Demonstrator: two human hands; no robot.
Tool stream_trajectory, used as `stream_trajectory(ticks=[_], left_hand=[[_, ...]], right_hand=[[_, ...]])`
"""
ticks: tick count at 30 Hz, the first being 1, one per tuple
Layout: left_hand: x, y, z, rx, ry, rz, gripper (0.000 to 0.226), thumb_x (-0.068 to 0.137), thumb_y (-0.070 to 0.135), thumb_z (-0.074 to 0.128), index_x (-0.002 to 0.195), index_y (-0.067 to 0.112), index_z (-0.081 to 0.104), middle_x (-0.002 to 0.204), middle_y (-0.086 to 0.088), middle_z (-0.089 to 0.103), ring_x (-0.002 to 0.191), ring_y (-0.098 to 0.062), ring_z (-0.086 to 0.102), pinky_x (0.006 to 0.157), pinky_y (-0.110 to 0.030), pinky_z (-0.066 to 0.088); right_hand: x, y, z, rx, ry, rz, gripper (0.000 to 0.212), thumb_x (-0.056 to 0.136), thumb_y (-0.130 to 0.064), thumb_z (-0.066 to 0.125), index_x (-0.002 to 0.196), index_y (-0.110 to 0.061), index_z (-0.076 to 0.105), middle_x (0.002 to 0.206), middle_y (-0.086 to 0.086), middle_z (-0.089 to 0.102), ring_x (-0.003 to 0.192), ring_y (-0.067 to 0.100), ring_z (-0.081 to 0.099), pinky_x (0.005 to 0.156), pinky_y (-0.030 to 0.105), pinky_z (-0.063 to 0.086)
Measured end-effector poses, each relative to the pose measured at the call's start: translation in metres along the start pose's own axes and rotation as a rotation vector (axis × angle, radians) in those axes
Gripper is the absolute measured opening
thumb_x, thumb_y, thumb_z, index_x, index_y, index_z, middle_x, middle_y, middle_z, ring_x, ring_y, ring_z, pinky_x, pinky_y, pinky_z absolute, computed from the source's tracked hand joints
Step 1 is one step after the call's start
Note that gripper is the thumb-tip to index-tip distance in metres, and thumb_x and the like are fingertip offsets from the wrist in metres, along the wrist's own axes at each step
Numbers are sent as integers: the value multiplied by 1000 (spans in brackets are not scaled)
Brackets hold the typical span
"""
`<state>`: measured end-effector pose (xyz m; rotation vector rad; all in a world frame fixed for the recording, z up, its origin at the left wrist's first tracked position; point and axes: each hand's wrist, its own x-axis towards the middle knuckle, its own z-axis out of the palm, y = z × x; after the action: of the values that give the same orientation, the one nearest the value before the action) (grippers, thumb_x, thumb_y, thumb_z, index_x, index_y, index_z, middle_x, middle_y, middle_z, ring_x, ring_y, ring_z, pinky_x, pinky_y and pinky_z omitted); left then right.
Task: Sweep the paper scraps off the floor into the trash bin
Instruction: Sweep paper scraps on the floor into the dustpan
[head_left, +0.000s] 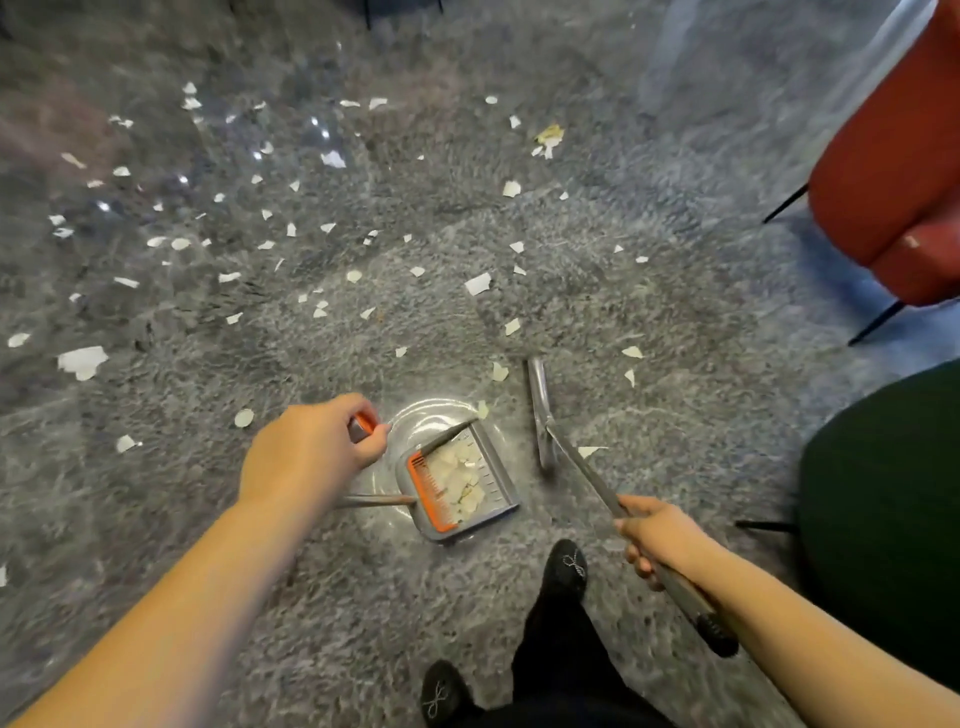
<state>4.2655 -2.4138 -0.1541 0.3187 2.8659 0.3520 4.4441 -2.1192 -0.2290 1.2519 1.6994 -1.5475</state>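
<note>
Several white paper scraps (478, 283) lie scattered over the grey marbled floor, thickest at the left and centre. A grey dustpan (501, 491) with an orange comb edge stands on the floor in front of me and holds a heap of white scraps. My left hand (311, 452) grips the orange-tipped top of the dustpan's long handle. My right hand (657, 538) grips the grey broom handle; the broom head (540, 410) rests on the floor just right of the dustpan. No trash bin is in view.
A red chair (893, 156) on thin black legs stands at the right. A dark green seat (883, 519) is at the lower right. My black shoes (569, 564) and dark trousers are at the bottom centre.
</note>
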Motion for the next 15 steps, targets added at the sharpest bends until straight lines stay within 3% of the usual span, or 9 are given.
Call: stream_trajectory(ticks=[4,8,15], left_hand=[[32,73,22,69,8,171,17,83,54,63,84,37,63,71,9,68,70,-23,64,51,-27,38],[62,144,45,123,-17,281,20,85,54,62,84,34,62,69,9,65,67,-21,64,45,-25,25],[92,224,80,233,-103,371,26,90,59,51,89,33,56,70,10,61,65,-19,58,44,-26,25]], right_hand=[[15,-5,-65,49,39,28,46,98,2,43,143,-8,40,63,6,49,28,8,37,29,15,31],[38,-6,-122,48,62,74,47,99,0,42,145,-8,37,60,9,47,28,9,38,30,16,33],[94,10,-169,2,22,140,40,99,0,38,139,-7,42,60,8,44,33,10,40,31,19,35]])
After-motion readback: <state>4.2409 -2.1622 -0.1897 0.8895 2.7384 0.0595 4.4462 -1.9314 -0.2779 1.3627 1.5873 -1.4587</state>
